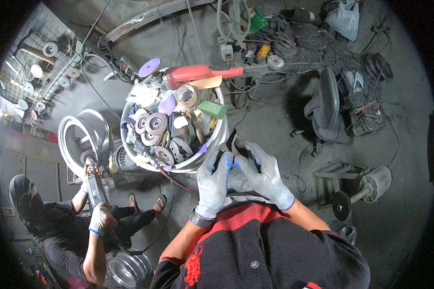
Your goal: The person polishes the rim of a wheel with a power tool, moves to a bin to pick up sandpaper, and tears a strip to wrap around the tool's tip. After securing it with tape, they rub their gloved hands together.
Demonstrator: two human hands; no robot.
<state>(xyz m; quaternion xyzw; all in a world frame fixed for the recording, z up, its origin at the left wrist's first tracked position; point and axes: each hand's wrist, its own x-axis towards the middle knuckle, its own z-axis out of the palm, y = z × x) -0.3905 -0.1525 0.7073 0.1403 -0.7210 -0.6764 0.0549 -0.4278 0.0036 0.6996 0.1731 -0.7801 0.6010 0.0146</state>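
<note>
My left hand [213, 185], in a grey and blue work glove, is raised in front of my chest with its fingers curled. Close against it, my right hand [267, 178] wears a matching glove, fingertips meeting the left ones in a pinch. A thin dark piece [234, 140] shows just above the joined fingers; I cannot tell what it is. Just beyond my left hand stands a round, pale-rimmed container [223, 132] heaped with flap discs [156, 124], a tape roll [185, 96] and a green block [212, 109]. A red power tool [193, 73] lies across its far edge.
At left, a co-worker [58, 226] holds a grinder [96, 188] against a wheel rim [84, 139]. Another rim [128, 269] lies on the floor. A stool [325, 108] and a motor with a shaft [375, 184] stand at right. Cables cross the floor.
</note>
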